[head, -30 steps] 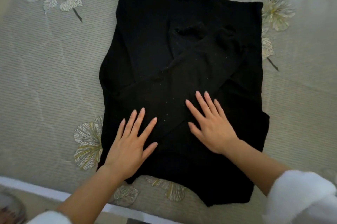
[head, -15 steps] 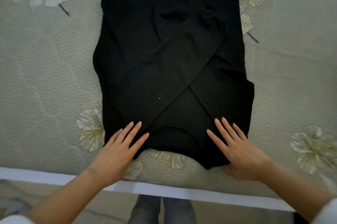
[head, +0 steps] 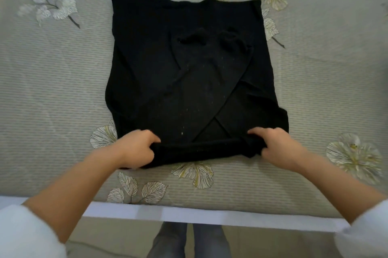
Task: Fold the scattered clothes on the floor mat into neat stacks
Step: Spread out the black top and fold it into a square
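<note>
Both bare forearms reach forward out of white sleeves (head: 25, 234), and the two hands lie level with each other, well apart. The left hand (head: 135, 148) is curled and grips the near edge of the black sweater (head: 189, 79) inside its fingers. The right hand (head: 280, 145) grips the same edge, with the cloth bunched just beside its bent fingers.
</note>
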The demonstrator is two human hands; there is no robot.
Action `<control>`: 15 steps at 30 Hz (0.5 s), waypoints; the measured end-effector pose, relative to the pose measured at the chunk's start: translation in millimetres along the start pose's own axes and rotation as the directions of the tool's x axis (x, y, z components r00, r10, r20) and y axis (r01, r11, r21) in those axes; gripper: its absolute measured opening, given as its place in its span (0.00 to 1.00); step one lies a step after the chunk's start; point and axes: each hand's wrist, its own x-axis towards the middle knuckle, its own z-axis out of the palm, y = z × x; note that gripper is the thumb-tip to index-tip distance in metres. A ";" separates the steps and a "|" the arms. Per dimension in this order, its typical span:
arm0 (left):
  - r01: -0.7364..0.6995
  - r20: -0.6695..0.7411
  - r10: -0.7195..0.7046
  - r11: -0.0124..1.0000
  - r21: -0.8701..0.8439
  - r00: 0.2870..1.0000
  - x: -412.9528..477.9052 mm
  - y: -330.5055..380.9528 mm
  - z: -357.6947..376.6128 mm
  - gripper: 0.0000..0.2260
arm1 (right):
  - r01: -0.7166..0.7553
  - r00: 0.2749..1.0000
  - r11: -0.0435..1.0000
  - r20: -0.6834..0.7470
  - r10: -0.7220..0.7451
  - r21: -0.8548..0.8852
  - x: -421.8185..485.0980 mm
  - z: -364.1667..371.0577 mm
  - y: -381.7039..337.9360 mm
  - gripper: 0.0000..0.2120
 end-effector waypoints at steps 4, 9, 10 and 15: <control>0.084 0.481 -0.076 0.996 0.006 0.874 -20.0 4.8 14.6 0.16 | 0.007 0.912 1.000 0.409 -0.004 -0.006 -29.0 2.0 2.7 0.23; 0.093 0.809 -0.085 0.995 0.037 0.582 -38.8 12.5 43.3 0.22 | -0.066 0.658 0.998 0.751 0.055 -0.016 -50.2 6.2 0.3 0.14; 0.121 0.794 -0.080 0.993 0.008 0.603 -40.4 10.6 40.2 0.21 | -0.074 0.673 0.997 0.739 0.047 0.004 -49.1 4.3 1.0 0.13; 0.241 0.580 -0.040 0.931 -0.274 0.814 -34.7 -10.0 -19.7 0.20 | -0.109 0.875 0.971 0.484 -0.007 0.213 -23.7 -38.1 11.0 0.12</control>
